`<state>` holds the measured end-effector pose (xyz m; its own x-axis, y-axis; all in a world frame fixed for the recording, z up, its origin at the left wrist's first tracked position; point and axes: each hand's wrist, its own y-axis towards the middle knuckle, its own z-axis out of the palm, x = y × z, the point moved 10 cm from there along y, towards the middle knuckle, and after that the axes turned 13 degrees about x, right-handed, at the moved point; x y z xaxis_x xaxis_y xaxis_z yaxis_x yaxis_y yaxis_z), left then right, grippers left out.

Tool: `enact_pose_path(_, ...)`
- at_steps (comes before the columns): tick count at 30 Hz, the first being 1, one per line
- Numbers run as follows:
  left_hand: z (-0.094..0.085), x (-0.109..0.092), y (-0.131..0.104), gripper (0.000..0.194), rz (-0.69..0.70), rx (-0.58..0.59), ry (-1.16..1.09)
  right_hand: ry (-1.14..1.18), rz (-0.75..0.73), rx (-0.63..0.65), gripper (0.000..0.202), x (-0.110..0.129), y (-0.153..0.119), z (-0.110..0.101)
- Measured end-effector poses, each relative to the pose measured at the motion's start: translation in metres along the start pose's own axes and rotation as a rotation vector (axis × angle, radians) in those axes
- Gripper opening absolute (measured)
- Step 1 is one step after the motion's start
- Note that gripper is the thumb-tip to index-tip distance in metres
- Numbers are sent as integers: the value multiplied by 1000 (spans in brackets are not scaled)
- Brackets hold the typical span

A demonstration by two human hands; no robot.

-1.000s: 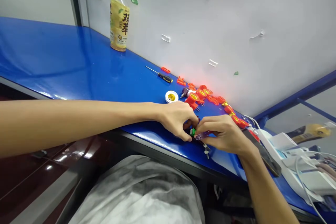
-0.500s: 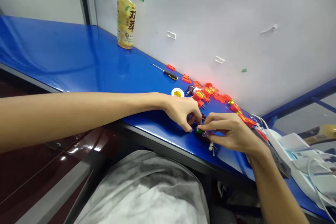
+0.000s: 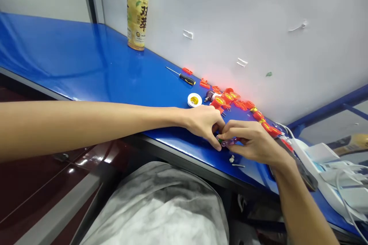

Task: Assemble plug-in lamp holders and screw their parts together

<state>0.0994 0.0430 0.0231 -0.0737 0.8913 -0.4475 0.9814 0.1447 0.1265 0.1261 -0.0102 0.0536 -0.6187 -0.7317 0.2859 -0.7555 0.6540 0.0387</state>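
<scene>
My left hand [image 3: 208, 123] and my right hand [image 3: 251, 139] meet over the blue table near its front edge. Between the fingertips of my right hand is a small clear purple piece [image 3: 229, 142] with a green bit at its left end. My left thumb and fingers are pinched against that green end; what else they hold is hidden. Just below my right hand lie a small white piece [image 3: 231, 159] and a thin pale pin [image 3: 238, 165]. Behind my left hand sits a white ring with a yellow centre [image 3: 194, 100].
Red and yellow socket parts [image 3: 228, 97] run along the wall. A black and yellow screwdriver [image 3: 187, 80] lies left of them. A yellow drink bottle [image 3: 137, 13] stands at the back. White devices with cables [image 3: 324, 157] and a dark phone-like object [image 3: 304, 174] are at the right.
My left hand has moved slightly right, closer to my right hand. The dark part below the fingers is no longer visible there, and the thin pin now lies flatter on the table.
</scene>
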Motion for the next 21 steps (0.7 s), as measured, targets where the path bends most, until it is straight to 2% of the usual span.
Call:
enact_pose_path(7, -2, 5, 0, 31, -61, -72, 13, -72, 69, -48, 21, -5, -5, -5)
enact_pose_path(12, -4, 3, -4, 31, -82, -103, 52, -66, 79, -18, 18, -7, -2, -2)
enact_pose_path(21, -3, 5, -2, 35, -106, -57, 45, -41, 139, 21, 16, -13, 2, -1)
